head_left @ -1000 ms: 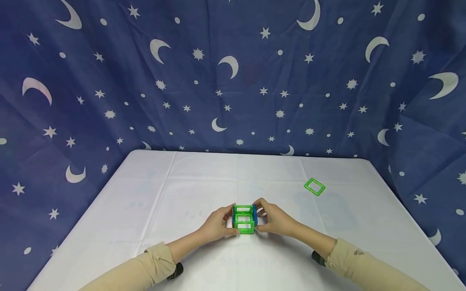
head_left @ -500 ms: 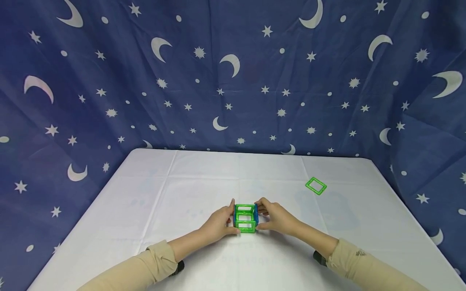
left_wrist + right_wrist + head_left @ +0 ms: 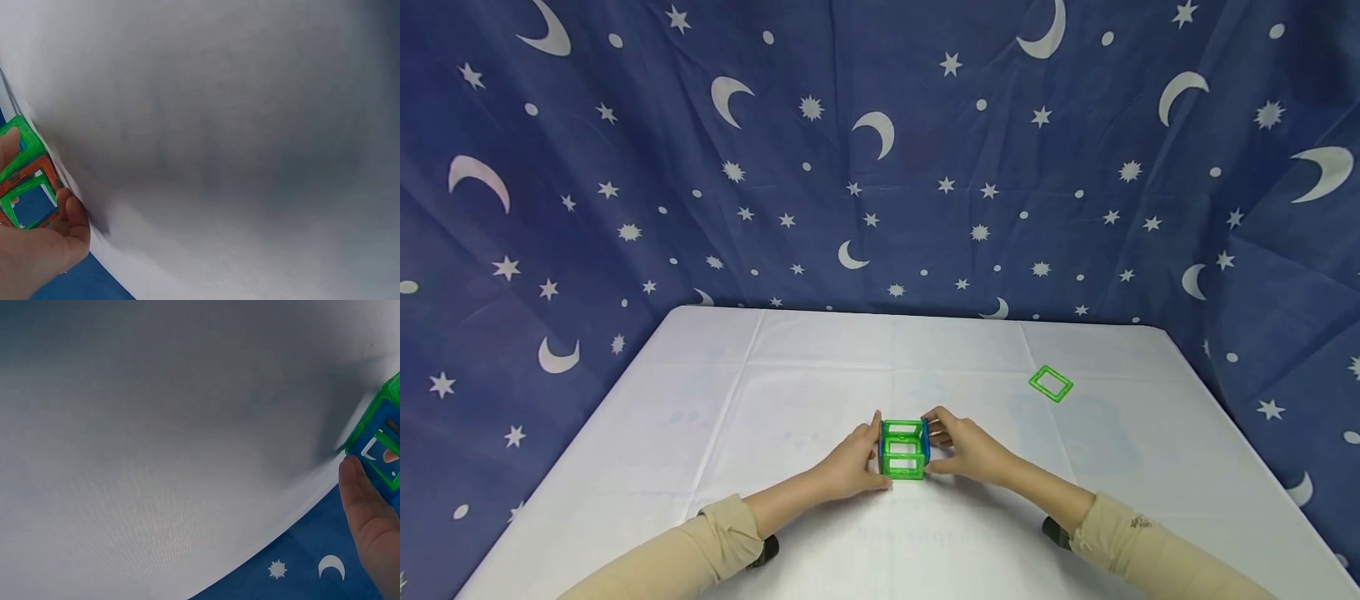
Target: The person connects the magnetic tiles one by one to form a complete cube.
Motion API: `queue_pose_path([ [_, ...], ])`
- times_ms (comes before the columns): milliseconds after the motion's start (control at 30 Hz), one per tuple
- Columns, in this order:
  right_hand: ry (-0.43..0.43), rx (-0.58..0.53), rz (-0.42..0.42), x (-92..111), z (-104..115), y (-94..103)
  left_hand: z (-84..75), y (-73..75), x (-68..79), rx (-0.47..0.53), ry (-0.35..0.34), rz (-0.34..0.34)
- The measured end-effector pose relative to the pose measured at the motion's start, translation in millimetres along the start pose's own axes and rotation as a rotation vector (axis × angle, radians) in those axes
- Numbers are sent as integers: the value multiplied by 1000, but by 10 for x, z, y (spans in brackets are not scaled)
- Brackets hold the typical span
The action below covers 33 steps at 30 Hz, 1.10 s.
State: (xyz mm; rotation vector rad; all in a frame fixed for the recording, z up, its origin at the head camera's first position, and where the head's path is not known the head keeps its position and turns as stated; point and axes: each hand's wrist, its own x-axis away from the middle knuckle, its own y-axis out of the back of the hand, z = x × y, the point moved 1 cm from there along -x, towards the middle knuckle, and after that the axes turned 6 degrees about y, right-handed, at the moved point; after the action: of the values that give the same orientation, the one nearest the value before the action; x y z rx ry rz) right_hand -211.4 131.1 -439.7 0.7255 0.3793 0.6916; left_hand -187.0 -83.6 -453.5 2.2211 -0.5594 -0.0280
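A small box of magnetic tiles (image 3: 904, 456) stands on the white tablecloth in front of me, with green frames at the front and back. My left hand (image 3: 848, 463) holds its left side, thumb at the front corner and fingers along the side. In the left wrist view an orange tile (image 3: 28, 169) shows on that side. Against the right side, a blue tile (image 3: 373, 425) in the right wrist view, my right hand (image 3: 973, 452) grips with thumb in front and fingers behind. The top appears uncovered.
One loose green magnetic tile (image 3: 1059, 376) lies flat farther back on the right of the table (image 3: 820, 342). A dark blue curtain (image 3: 917, 150) with moons and stars hangs behind and beside the table.
My left index finger has straightened along the box's left side. Both hands keep their hold and the box has barely shifted. The loose tile stays put; the view has tilted slightly.
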Motion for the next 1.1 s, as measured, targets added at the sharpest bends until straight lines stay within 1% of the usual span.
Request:
queue_pose_path([
  [133, 7, 7, 3, -16, -12, 6, 28, 20, 4, 90, 5, 21],
  [267, 11, 24, 13, -24, -15, 0, 49, 30, 27, 186, 15, 21],
  [433, 11, 10, 32, -43, 5, -21, 69, 35, 60, 254, 35, 6],
  [533, 8, 14, 51, -64, 30, -36, 97, 40, 84, 279, 54, -5],
  [633, 10, 36, 62, -80, 54, -37, 123, 44, 96, 310, 57, -9],
  [833, 49, 58, 41, -86, 65, 10, 100, 62, 96, 345, 70, -5],
  [1100, 29, 53, 9, -91, 23, 59, 3, 84, 72, 339, 93, -76],
])
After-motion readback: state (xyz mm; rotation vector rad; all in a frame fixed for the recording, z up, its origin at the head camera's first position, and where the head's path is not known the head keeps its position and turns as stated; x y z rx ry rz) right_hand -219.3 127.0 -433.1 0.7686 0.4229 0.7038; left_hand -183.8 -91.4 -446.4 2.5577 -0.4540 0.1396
